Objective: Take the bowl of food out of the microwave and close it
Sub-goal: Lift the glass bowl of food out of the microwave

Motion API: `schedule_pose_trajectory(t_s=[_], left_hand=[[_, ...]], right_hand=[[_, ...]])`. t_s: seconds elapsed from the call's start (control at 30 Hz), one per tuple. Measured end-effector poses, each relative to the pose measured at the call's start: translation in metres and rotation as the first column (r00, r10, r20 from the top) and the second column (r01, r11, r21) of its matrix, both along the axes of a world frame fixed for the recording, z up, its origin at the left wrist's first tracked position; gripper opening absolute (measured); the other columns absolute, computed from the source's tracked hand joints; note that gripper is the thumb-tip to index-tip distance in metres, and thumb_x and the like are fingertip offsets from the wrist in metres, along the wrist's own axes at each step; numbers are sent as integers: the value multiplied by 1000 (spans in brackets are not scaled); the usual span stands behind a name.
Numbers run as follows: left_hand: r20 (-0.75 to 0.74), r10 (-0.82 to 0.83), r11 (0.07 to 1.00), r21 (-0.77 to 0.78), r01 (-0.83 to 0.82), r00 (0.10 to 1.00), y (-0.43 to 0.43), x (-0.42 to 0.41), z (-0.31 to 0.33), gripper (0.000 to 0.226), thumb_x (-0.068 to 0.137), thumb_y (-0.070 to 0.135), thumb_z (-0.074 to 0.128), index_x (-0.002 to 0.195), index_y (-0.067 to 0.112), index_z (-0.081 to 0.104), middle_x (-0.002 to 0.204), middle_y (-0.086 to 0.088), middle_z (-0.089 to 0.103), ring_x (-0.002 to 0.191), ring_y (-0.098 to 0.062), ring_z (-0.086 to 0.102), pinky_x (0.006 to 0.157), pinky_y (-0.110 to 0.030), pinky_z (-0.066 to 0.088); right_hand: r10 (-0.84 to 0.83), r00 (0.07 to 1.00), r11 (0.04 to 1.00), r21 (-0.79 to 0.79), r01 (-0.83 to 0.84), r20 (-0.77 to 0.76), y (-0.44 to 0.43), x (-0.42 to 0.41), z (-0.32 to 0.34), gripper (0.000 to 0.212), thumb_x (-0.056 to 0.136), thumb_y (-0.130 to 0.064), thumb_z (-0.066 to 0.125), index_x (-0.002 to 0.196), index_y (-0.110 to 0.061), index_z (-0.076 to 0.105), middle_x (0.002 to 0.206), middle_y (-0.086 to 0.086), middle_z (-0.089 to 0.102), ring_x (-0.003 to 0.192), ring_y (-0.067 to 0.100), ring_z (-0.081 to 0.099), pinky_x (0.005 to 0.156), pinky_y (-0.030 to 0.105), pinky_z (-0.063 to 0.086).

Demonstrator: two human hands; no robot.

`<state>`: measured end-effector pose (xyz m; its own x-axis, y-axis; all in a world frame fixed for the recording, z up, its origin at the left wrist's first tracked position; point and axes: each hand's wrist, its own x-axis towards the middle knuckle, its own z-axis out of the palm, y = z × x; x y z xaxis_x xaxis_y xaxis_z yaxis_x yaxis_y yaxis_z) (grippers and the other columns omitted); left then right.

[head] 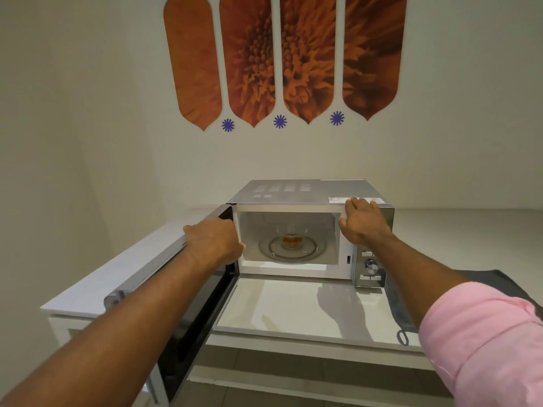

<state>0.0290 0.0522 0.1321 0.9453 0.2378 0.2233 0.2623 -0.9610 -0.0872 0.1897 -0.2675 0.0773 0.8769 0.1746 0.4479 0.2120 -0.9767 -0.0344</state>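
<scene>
A silver microwave (296, 191) stands on a white counter with its door (202, 301) swung wide open to the left. Inside, a clear glass bowl (291, 237) with orange-brown food sits in the middle of the glass turntable (311, 250). My left hand (214, 245) is at the left edge of the opening, against the door's hinge side, fingers curled over the frame. My right hand (364, 221) rests on the microwave's top right front corner, gripping it above the control panel (370, 265). Neither hand touches the bowl.
The white counter (293, 309) stretches in front of the microwave. A dark grey cloth with a loop (402, 321) lies on the counter to the right, partly under my pink sleeve. The wall behind carries orange flower panels (282, 57).
</scene>
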Motion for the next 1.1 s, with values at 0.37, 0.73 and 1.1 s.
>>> schedule_pose_trajectory(t_s=[0.37, 0.73, 1.1], left_hand=[[102, 180, 981, 54, -186, 978, -4, 4, -63, 118, 88, 86, 36, 166, 4, 5, 171, -39, 4, 161, -52, 2, 131, -61, 0], [318, -166, 978, -65, 197, 933, -55, 58, -140, 99, 97, 68, 45, 167, 8, 7, 177, -23, 0, 163, -41, -11, 130, -60, -8], [349, 57, 440, -850, 290, 935, -86, 179, -187, 67, 104, 39, 61, 162, 16, 37, 166, -9, 46, 150, -32, 47, 117, -45, 42]], right_hand=[[-30, 990, 999, -10, 32, 139, 4, 3, -28, 71, 101, -49, 30, 157, -5, 29, 165, 18, 32, 154, 36, 24, 127, 54, 11], [251, 898, 951, 82, -299, 361, 30, 4, -106, 82, 98, -52, 44, 163, -13, 13, 172, 11, 13, 159, 27, 10, 127, 49, 14], [393, 905, 660, 735, -154, -163, 63, 70, -124, 38, 105, -40, 45, 132, -15, 52, 136, 11, 57, 120, 26, 56, 93, 32, 42]])
